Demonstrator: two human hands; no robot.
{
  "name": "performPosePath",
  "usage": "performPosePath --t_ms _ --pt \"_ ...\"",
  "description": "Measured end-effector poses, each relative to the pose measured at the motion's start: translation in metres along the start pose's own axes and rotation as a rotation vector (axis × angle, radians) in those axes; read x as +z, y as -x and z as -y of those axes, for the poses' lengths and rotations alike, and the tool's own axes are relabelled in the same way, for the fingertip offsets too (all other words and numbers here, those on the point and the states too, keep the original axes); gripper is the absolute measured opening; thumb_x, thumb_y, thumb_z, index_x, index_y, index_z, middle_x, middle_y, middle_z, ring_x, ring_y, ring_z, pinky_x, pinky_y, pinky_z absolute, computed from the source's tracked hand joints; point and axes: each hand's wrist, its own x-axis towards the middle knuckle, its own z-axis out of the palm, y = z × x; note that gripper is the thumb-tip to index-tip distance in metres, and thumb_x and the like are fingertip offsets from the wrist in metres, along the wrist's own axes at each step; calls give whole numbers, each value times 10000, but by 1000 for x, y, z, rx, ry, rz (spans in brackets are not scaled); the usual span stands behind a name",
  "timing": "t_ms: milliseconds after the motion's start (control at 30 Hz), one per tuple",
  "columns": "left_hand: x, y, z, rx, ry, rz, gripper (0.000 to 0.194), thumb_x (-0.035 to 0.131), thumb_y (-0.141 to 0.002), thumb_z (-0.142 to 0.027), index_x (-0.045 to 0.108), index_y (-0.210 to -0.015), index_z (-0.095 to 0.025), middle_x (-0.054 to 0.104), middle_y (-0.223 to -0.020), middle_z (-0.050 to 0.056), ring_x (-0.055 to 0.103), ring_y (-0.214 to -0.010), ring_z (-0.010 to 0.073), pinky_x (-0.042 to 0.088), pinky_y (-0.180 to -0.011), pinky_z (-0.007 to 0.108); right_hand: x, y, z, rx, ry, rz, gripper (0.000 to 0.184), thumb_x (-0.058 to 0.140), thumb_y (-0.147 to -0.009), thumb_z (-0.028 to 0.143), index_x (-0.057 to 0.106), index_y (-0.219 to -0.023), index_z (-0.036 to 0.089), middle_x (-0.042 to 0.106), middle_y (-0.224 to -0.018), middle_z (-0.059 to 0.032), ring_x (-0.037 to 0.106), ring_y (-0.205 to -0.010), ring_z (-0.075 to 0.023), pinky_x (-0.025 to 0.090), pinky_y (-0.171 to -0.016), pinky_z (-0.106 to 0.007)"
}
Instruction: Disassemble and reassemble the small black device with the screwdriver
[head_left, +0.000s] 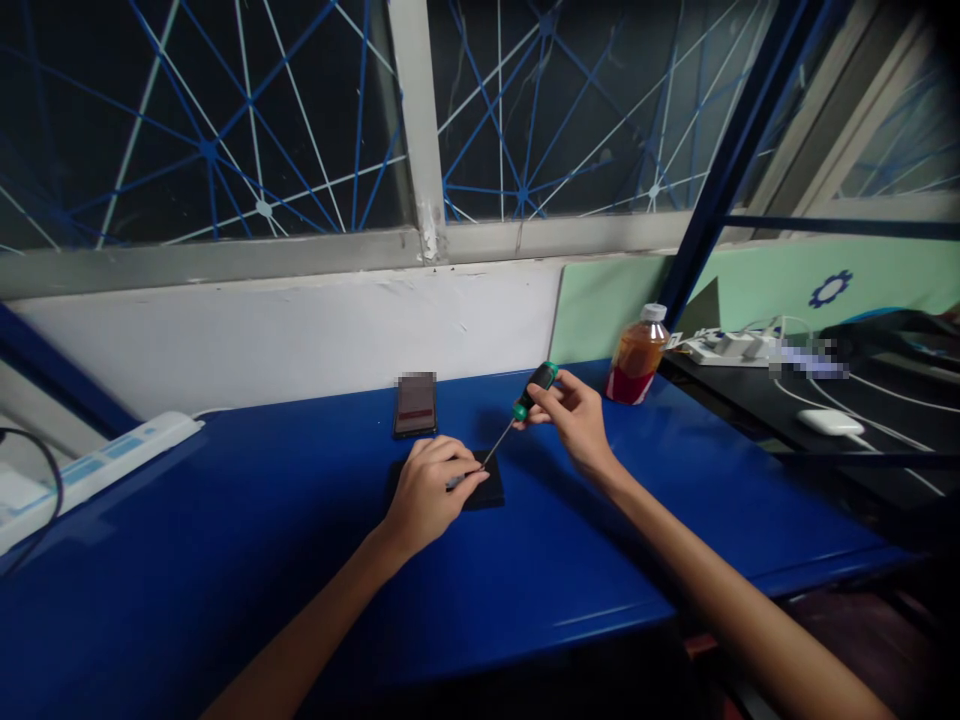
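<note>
My right hand (574, 415) grips a screwdriver (537, 390) by its black and green handle. The thin metal shaft slants down and left, its tip meeting the fingertips of my left hand (435, 485). My left hand is closed over a flat black rectangular object (491, 490) on the blue table, thumb and fingers pinched near the screwdriver tip. A small greyish piece shows between those fingers, too small and covered to name. Much of the black object is hidden under the left hand.
A phone (415, 405) lies just behind my left hand. A bottle of orange-red drink (637, 355) stands at the back right. A white power strip (105, 465) runs along the left of the blue table (300, 600). Cables and a white case (829, 422) lie on the black table at right.
</note>
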Motion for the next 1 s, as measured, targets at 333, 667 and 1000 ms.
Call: performPosePath --t_ms 333,667,1000 --pt "0 0 0 -16 -22 1 166 604 -908 -302 729 -819 -237 693 -848 22 612 -837 204 434 -803 400 0 2 4 -31 56 41 283 691 -778 438 549 -847 203 682 -712 -21 688 -581 -182 608 -569 -349" --pt "-2 1 0 -59 -133 115 568 698 -758 -573 612 -1207 -237 643 -1199 82 554 -1117 310 399 -899 475 -6 1 4 -56 35 27 193 669 -786 344 569 -863 198 701 -721 -28 694 -593 -184 603 -573 -340" --pt "-5 3 3 -63 -93 132 669 725 -730 -570 544 -1283 -241 638 -1238 89 559 -1143 313 400 -918 498 -30 -12 10 -117 -35 -97 197 704 -774 313 578 -871 197 717 -735 -33 713 -602 -213 623 -584 -374"
